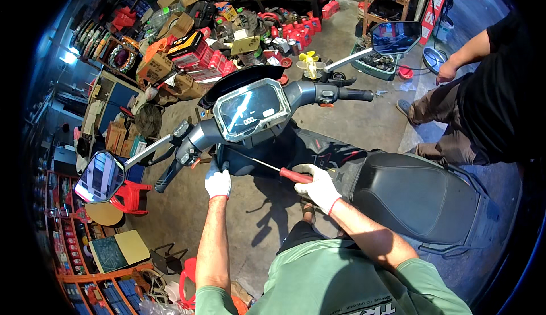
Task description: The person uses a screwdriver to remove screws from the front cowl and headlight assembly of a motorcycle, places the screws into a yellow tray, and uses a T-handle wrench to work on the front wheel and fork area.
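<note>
An electric scooter stands before me, its lit display (250, 112) between the handlebars and its dark seat (412, 195) to the right. Both my hands wear white work gloves with red cuffs. My right hand (319, 190) is closed around the red handle of a screwdriver (296, 175). The metal shaft points up and left at the scooter's dark front panel (259, 158), below the display; whether the tip touches is hard to make out. My left hand (218, 183) rests against that panel's left edge, fingers stretched upward and partly in shade.
On the right, another person in a black shirt (489, 93) stands beside the scooter. Mirrors (101, 177) stick out from both handlebars. Cardboard boxes (156, 67) and red bottles (298, 33) crowd the floor beyond. A red plastic stool (132, 197) and shelves (71, 241) are at left.
</note>
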Demonstrator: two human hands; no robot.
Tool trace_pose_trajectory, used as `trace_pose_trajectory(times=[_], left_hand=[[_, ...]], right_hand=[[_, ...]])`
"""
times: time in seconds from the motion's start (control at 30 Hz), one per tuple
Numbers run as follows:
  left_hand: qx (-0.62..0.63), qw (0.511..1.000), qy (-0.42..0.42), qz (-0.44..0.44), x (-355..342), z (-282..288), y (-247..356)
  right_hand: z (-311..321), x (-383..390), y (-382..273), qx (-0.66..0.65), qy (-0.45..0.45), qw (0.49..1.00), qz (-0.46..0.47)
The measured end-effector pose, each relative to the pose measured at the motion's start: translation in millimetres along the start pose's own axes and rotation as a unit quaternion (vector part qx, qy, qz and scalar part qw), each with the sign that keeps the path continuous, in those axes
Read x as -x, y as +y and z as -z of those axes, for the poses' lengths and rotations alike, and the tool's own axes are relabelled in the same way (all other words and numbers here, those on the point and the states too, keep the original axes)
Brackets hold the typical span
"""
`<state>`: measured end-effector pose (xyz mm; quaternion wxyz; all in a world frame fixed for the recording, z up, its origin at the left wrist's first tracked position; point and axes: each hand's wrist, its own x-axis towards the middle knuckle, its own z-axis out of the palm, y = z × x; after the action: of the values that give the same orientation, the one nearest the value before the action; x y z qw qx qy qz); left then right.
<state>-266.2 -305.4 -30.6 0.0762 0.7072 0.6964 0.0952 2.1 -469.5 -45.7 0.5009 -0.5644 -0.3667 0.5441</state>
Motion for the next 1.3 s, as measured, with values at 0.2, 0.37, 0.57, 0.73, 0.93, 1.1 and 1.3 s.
trace_pose_trajectory(times=[0.2,0.37,0.57,0.73,0.93,1.1,1.3], left_hand=[[0.145,0.986,0.068,-0.041,-6,-18,-32],[0.629,0.745,-0.044,0.216,56,-20,-17],[0.786,0.486,-0.103,0.369,133,-108,-52],[0.807,0.479,-0.16,0.307,137,-88,-17],[0.791,0.535,-0.139,0.263,124,-67,-6],[0.808,0.519,-0.094,0.264,112,-56,14],[0.81,0.513,-0.091,0.27,107,-58,9]], right_hand=[[5,17,-18,0.232,0.064,0.966,0.096],[50,52,15,0.155,0.062,0.983,0.073],[55,87,49,0.056,0.091,0.994,-0.001],[41,96,32,0.053,0.071,0.996,-0.011],[30,103,18,0.125,0.042,0.991,0.003],[32,111,21,0.151,0.041,0.987,0.04],[31,120,18,0.167,0.036,0.982,0.081]])
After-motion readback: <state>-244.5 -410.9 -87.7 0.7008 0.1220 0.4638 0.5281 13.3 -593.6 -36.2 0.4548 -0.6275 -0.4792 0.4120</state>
